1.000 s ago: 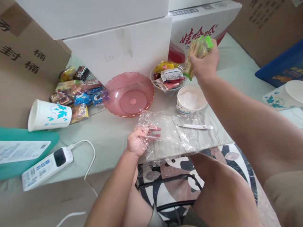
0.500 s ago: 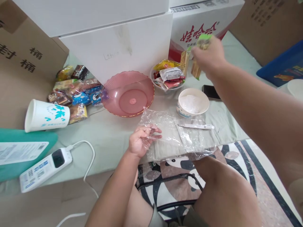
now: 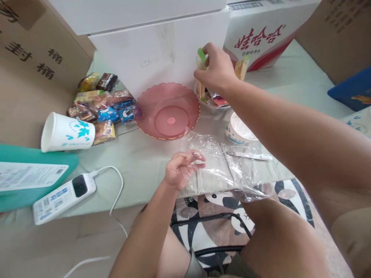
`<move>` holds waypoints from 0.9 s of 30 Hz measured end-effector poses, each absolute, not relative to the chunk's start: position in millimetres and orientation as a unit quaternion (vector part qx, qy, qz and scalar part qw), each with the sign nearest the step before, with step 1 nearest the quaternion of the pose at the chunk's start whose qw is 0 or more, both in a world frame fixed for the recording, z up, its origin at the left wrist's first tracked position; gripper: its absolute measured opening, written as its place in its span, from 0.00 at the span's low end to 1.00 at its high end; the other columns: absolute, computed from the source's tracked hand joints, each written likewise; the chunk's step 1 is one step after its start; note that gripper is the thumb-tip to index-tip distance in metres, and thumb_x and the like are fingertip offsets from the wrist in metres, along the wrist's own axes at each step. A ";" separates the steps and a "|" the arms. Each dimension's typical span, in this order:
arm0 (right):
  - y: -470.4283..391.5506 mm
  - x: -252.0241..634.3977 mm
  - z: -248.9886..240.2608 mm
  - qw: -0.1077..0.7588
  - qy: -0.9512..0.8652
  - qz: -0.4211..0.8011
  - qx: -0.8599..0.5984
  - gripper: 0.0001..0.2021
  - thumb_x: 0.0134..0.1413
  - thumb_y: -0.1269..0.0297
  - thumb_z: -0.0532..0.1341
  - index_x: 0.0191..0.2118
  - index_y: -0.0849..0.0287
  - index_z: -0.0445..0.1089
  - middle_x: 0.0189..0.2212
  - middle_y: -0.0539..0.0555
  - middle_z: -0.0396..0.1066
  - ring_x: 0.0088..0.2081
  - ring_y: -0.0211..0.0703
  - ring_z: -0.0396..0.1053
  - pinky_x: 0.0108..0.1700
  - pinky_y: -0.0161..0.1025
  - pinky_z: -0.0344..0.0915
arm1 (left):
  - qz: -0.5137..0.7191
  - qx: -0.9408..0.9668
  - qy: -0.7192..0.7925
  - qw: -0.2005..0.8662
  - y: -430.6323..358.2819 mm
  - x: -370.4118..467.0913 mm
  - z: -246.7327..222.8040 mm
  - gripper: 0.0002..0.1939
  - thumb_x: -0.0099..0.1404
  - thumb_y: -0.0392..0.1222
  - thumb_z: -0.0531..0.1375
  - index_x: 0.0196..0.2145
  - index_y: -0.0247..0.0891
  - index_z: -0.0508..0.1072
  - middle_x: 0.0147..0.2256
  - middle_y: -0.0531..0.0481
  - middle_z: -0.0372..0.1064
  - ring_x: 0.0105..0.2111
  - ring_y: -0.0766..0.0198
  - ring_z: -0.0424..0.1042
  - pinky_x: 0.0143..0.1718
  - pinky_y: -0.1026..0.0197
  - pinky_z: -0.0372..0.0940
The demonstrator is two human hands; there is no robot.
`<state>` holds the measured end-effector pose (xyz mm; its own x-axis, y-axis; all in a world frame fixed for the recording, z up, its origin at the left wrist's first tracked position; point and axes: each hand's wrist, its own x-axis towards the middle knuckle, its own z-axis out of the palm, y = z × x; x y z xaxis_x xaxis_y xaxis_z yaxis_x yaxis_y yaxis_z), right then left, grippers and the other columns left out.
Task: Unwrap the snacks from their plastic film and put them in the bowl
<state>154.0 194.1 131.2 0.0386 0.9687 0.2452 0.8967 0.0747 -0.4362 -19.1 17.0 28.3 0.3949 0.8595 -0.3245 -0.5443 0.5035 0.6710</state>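
We grip a long snack packet (image 3: pixel 202 89) with green ends in our right hand (image 3: pixel 217 67), at the left side of the snack bowl (image 3: pixel 215 109). We cannot tell if it touches the snacks inside. Another green-tipped packet (image 3: pixel 241 69) pokes up at the bowl's right side. Our left hand (image 3: pixel 181 168) is curled on the clear plastic wrap (image 3: pixel 216 164) near the table's front edge. The pink bowl (image 3: pixel 171 112) sits just left of the snack bowl.
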 end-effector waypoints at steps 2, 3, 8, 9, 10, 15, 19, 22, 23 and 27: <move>191.4 152.6 132.4 0.225 -0.714 0.052 -0.661 0.25 0.58 0.68 0.59 0.62 0.55 0.62 0.55 0.56 0.71 0.52 0.52 0.69 0.61 0.54 0.66 | 0.438 0.233 0.326 0.805 16.9 -20.9 29.8 0.10 0.48 0.34 0.62 0.13 0.35 0.68 0.30 0.45 0.73 0.34 0.58 0.76 0.36 0.57 0.75; 190.2 151.9 133.5 0.206 -0.725 0.043 -0.655 0.27 0.59 0.68 0.58 0.64 0.52 0.60 0.53 0.55 0.72 0.51 0.53 0.69 0.60 0.57 0.66 | 0.436 0.233 0.325 0.806 17.0 -21.6 30.5 0.10 0.48 0.34 0.61 0.13 0.35 0.67 0.30 0.45 0.73 0.34 0.58 0.75 0.36 0.57 0.75; 191.8 146.1 134.6 0.127 -0.727 0.049 -0.673 0.24 0.59 0.66 0.60 0.61 0.55 0.63 0.49 0.60 0.73 0.49 0.59 0.71 0.55 0.61 0.69 | 0.434 0.232 0.322 0.809 16.2 -23.4 31.6 0.08 0.48 0.33 0.61 0.15 0.34 0.68 0.30 0.45 0.73 0.34 0.59 0.75 0.36 0.58 0.75; 193.1 145.3 134.7 0.123 -0.724 0.050 -0.677 0.23 0.59 0.67 0.61 0.60 0.57 0.64 0.50 0.61 0.73 0.50 0.60 0.71 0.55 0.61 0.69 | 0.434 0.231 0.321 0.809 15.8 -23.4 31.4 0.07 0.48 0.33 0.60 0.15 0.34 0.68 0.31 0.45 0.73 0.34 0.59 0.75 0.35 0.58 0.75; 194.3 145.0 135.1 0.120 -0.720 0.049 -0.682 0.23 0.58 0.67 0.62 0.59 0.59 0.64 0.51 0.62 0.73 0.51 0.61 0.71 0.55 0.61 0.69 | 0.434 0.232 0.319 0.810 15.4 -23.3 31.2 0.06 0.47 0.33 0.60 0.15 0.34 0.69 0.31 0.45 0.73 0.34 0.59 0.75 0.35 0.58 0.75; 195.5 148.9 139.7 0.131 -0.697 0.052 -0.703 0.23 0.59 0.69 0.62 0.59 0.69 0.63 0.51 0.68 0.73 0.54 0.63 0.71 0.57 0.62 0.69 | 0.434 0.229 0.322 0.810 15.0 -21.1 29.7 0.07 0.45 0.34 0.61 0.13 0.34 0.68 0.30 0.44 0.72 0.34 0.59 0.75 0.35 0.58 0.74; 193.0 151.7 142.6 0.117 -0.685 0.074 -0.715 0.22 0.56 0.69 0.67 0.54 0.71 0.67 0.53 0.71 0.71 0.56 0.67 0.70 0.60 0.71 0.65 | 0.430 0.232 0.318 0.812 16.2 -18.7 28.1 0.05 0.46 0.34 0.61 0.15 0.34 0.71 0.30 0.44 0.73 0.34 0.58 0.75 0.36 0.57 0.73; 192.7 149.2 146.2 0.102 -0.677 0.087 -0.724 0.20 0.52 0.74 0.71 0.49 0.72 0.69 0.54 0.72 0.70 0.58 0.70 0.69 0.61 0.74 0.63 | 0.425 0.240 0.324 0.811 16.8 -17.6 27.4 0.03 0.46 0.34 0.61 0.18 0.35 0.74 0.31 0.43 0.73 0.34 0.57 0.74 0.36 0.56 0.72; 192.9 147.6 146.9 0.097 -0.675 0.092 -0.726 0.19 0.51 0.75 0.71 0.48 0.73 0.70 0.55 0.72 0.70 0.59 0.70 0.69 0.62 0.74 0.63 | 0.426 0.240 0.325 0.810 16.9 -17.3 27.3 0.03 0.46 0.34 0.61 0.18 0.35 0.75 0.31 0.44 0.73 0.34 0.57 0.74 0.36 0.55 0.72; 193.6 139.2 143.5 0.094 -0.670 0.105 -0.729 0.24 0.49 0.78 0.73 0.51 0.76 0.67 0.56 0.74 0.69 0.61 0.68 0.68 0.63 0.71 0.62 | 0.429 0.238 0.330 0.806 17.7 -16.1 27.8 0.02 0.47 0.34 0.62 0.19 0.35 0.76 0.30 0.45 0.73 0.33 0.57 0.75 0.35 0.55 0.71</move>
